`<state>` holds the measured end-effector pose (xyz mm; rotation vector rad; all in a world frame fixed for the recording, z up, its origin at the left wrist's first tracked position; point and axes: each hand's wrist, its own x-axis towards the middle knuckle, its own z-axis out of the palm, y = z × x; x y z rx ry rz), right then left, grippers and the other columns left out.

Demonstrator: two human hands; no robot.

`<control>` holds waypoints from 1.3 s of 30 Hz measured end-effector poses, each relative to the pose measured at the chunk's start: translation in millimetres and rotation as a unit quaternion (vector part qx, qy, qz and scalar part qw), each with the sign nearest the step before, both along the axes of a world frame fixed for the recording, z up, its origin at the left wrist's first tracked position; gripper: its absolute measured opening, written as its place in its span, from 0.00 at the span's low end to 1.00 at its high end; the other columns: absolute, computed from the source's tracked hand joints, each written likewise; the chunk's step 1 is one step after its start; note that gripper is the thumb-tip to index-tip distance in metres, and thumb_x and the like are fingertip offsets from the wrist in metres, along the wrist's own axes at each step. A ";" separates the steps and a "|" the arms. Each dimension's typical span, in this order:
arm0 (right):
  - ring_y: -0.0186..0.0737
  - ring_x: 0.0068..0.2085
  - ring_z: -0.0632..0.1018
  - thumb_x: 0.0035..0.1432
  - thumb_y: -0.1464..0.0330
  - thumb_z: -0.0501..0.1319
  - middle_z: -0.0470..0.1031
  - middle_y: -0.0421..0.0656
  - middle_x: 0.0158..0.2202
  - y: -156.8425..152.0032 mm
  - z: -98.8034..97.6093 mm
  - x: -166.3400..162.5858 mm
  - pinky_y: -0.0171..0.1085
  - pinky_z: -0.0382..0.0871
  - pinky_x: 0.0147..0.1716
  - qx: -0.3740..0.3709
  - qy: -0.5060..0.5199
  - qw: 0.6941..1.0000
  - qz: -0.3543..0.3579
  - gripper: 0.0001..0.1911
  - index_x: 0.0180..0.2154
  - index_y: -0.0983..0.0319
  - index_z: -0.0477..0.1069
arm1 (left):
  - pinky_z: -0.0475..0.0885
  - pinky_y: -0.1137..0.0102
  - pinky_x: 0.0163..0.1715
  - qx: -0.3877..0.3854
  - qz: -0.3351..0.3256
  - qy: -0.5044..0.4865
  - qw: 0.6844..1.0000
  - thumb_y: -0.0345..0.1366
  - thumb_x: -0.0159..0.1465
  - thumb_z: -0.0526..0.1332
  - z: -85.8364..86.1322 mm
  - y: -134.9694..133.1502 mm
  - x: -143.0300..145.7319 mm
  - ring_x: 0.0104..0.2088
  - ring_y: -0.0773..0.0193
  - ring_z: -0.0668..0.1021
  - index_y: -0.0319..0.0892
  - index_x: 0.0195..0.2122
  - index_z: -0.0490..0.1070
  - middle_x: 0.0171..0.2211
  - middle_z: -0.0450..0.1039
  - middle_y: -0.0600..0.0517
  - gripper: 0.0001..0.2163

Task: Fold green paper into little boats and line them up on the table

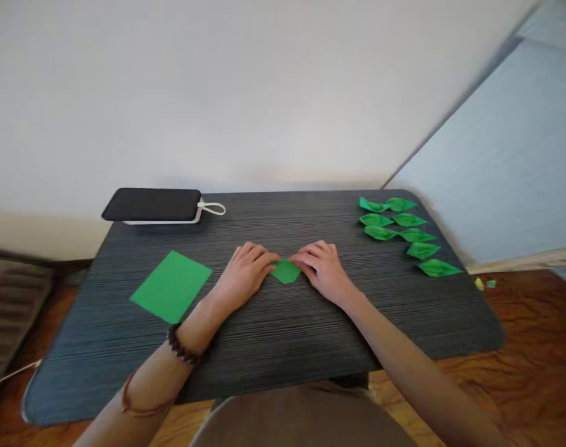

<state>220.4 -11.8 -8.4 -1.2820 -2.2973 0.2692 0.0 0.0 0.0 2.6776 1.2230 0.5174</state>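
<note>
A small folded piece of green paper [286, 272] lies on the dark table between my hands. My left hand [246, 273] has its thumb and fingers closed on the paper's left corner. From the other side, my right hand [324, 272] pinches the right corner. Both hands rest low against the tabletop, and the fingers cover the paper's two side tips. To the left of my left forearm is a flat green paper square [171, 287]. Several folded green paper leaves [423, 250] sit in rows at the right end of the table.
A black-topped, white-sided device [155, 205] with a white strap loop [214, 208] stands at the table's back left. The dark table [283, 341] meets a pale wall [283, 93] behind. Wooden floor [534, 329] shows at the right.
</note>
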 end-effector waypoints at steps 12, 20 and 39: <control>0.42 0.45 0.67 0.65 0.69 0.51 0.75 0.41 0.43 -12.6 4.7 3.9 0.43 0.54 0.43 0.078 -0.116 0.989 0.042 0.13 0.48 0.55 0.70 | 0.65 0.63 0.39 0.125 -0.078 0.100 0.984 0.31 0.67 0.51 4.8 -13.5 -5.7 0.40 0.59 0.69 0.43 0.51 0.68 0.38 0.71 0.46 0.14; 0.43 0.47 0.67 0.65 0.70 0.51 0.75 0.40 0.44 -26.2 6.7 0.7 0.45 0.54 0.43 0.103 -0.146 0.984 0.016 0.14 0.50 0.58 0.69 | 0.65 0.59 0.43 0.107 -0.036 0.150 0.982 0.29 0.66 0.51 10.6 -31.4 1.6 0.43 0.54 0.70 0.40 0.54 0.66 0.38 0.71 0.46 0.15; 0.46 0.45 0.66 0.58 0.59 0.57 0.64 0.46 0.44 -6.3 7.7 -36.1 0.45 0.58 0.43 -0.025 -0.021 0.984 -0.174 0.14 0.44 0.57 0.68 | 0.65 0.57 0.44 0.062 0.020 0.156 0.986 0.27 0.64 0.51 12.5 -42.5 12.1 0.46 0.50 0.67 0.39 0.56 0.63 0.40 0.69 0.45 0.19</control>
